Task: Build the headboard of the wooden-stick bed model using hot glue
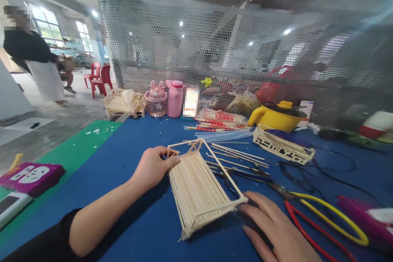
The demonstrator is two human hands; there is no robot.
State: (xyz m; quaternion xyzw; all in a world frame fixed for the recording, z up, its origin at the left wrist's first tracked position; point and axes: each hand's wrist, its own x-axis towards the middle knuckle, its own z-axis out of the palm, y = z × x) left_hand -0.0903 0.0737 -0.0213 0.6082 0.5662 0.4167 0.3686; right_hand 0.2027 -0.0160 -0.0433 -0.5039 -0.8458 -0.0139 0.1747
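My left hand (155,166) grips the far left corner of a small model made of pale wooden sticks (196,184), thumb on top. The model has a slatted floor and low stick rails, and it tilts above the blue table. Close beside its near right corner is my right hand (270,225), its fingers spread; whether a fingertip touches the corner I cannot tell. A dark tool (232,186) lies partly hidden behind the model's right rail. Several loose wooden sticks (241,153) rest beyond it.
Long-handled pliers or shears (284,192), with red and yellow handles, lie right. Two other stick models (284,147) (123,102) stand farther back. Behind are a pink bottle (175,100), yellow pot (278,116) and perforated screen (184,49). A purple power strip (32,176) sits left. A person (37,57) stands beyond.
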